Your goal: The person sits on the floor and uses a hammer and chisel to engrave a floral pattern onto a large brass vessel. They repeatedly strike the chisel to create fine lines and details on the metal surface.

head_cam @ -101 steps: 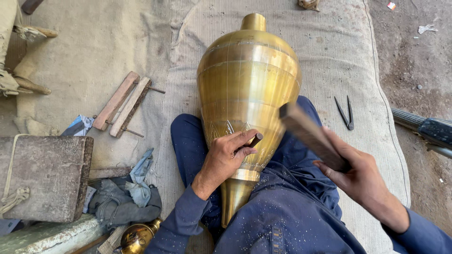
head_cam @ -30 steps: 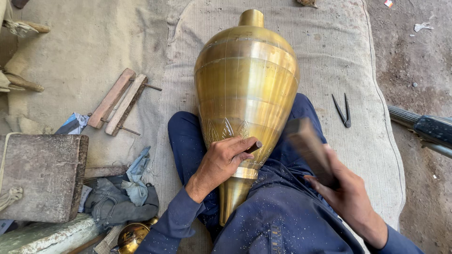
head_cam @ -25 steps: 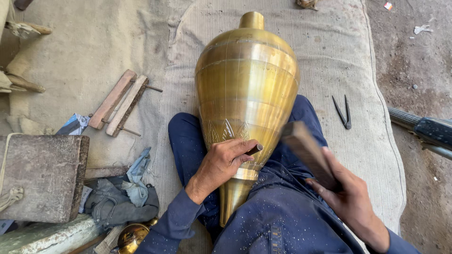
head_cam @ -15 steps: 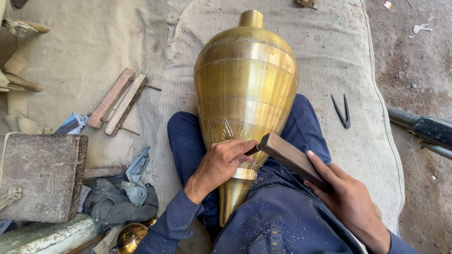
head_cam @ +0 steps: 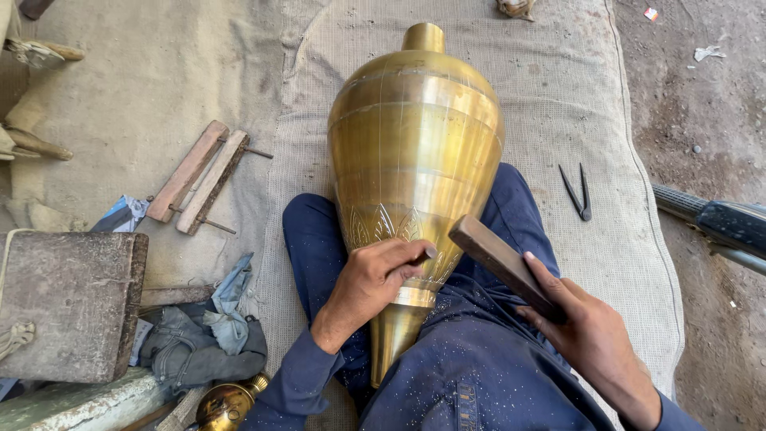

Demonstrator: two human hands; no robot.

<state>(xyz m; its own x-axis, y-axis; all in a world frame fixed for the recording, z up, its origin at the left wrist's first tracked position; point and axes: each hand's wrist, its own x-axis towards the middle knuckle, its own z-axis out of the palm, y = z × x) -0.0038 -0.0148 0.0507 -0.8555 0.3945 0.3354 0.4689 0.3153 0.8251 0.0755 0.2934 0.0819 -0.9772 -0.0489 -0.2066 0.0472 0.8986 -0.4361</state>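
The left hand is curled closed around a small dark punch, whose tip presses against the engraved leaf band low on a large brass vessel. The heel of that hand rests on the vessel's narrowing end. The right hand is clenched around one end of a flat wooden bat, held slanted so that its far end hangs just above and to the right of the punch, close to it; whether the two touch cannot be told.

The brass vessel lies on its side along the person's lap, its narrow pointed end between the thighs of the blue trousers and its short neck pointing away. Its wide belly rests on a woven mat spread over the floor.

On the mat to the right of the vessel, well apart from it, lie dark metal dividers. To the left, on a pale cloth, two wooden strips lie side by side with thin metal rods beside them. Nearer the person on that side stand a worn grey block, a heap of blue-grey rags and a small brass piece at the lower edge.
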